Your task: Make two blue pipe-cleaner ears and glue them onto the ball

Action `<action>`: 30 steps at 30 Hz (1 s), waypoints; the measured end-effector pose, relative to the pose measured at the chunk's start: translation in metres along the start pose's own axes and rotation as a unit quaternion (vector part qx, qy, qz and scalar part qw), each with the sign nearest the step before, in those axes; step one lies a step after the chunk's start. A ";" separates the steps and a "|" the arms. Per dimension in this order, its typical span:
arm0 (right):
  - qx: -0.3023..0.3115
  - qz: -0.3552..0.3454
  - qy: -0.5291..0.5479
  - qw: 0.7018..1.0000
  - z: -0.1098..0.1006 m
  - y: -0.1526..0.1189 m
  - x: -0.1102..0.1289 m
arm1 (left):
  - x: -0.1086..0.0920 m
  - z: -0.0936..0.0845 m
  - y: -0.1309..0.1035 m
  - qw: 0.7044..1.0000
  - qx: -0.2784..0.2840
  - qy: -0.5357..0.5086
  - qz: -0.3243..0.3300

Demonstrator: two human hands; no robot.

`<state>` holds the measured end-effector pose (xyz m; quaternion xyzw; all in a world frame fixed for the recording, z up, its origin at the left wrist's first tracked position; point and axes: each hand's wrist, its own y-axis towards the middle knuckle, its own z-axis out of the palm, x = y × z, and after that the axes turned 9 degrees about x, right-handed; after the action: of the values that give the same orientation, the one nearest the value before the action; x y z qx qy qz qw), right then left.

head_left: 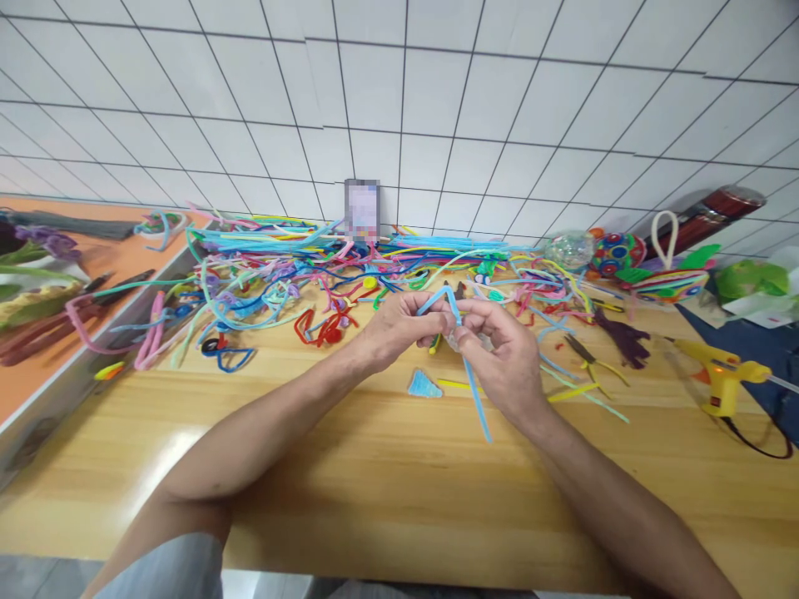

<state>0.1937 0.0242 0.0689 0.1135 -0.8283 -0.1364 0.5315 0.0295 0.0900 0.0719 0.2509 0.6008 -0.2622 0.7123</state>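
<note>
Between my two hands is a light blue pipe cleaner point(478, 403), bent to a sharp peak at the top with one end hanging down. My left hand point(409, 326) pinches its shorter bent side. Lower on the same strip, the thumb and fingers of my right hand point(503, 349) are closed around it. Something small and whitish shows between the hands, partly hidden by the fingers. On the table just below lies a light blue, roughly triangular piece point(424, 384). A yellow strip point(454, 384) lies beside that piece.
Tangled coloured pipe cleaners point(280, 287) line the wall side. To the right lie pliers point(590, 358), a dark purple glove-like piece point(621, 339) and a yellow glue gun point(724, 378) with its cord. A phone point(363, 210) leans against the tiled wall point(437, 100).
</note>
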 end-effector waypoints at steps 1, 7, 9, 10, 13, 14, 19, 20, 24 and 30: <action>-0.001 0.001 -0.001 1.000 0.000 0.000 0.000 | 0.000 0.000 0.000 1.000 0.003 -0.004 0.000; -0.009 0.001 -0.002 1.000 0.001 0.000 0.000 | -0.001 -0.001 0.000 1.000 0.021 -0.015 -0.004; -0.010 0.002 -0.003 1.000 0.001 0.000 0.000 | 0.000 -0.002 0.000 1.000 0.024 -0.013 -0.008; -0.009 0.004 -0.004 1.000 0.001 0.000 0.000 | 0.000 -0.002 0.000 1.000 0.026 -0.011 -0.009; -0.004 0.005 0.003 1.000 0.001 0.000 0.000 | 0.000 -0.002 -0.001 1.000 0.029 0.005 -0.005; 0.000 0.006 0.008 1.000 0.000 0.000 0.001 | -0.001 -0.001 -0.001 1.000 0.026 0.014 -0.003; 0.018 0.018 0.042 0.999 -0.002 -0.001 0.003 | -0.006 0.005 -0.004 0.998 -0.008 0.064 0.020; 0.022 0.024 0.054 0.998 -0.002 0.000 0.003 | -0.006 0.007 -0.004 0.997 -0.013 0.071 0.026; 0.040 0.061 0.138 0.988 -0.004 0.001 0.003 | -0.004 0.009 -0.005 0.994 -0.036 0.092 0.055; 0.045 0.037 0.200 0.978 0.000 0.001 -0.004 | 0.002 0.007 -0.006 0.973 -0.091 0.178 0.112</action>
<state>0.1953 0.0268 0.0656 0.1318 -0.7142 -0.0535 0.6853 0.0305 0.0806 0.0708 0.2936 0.7073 -0.0760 0.6386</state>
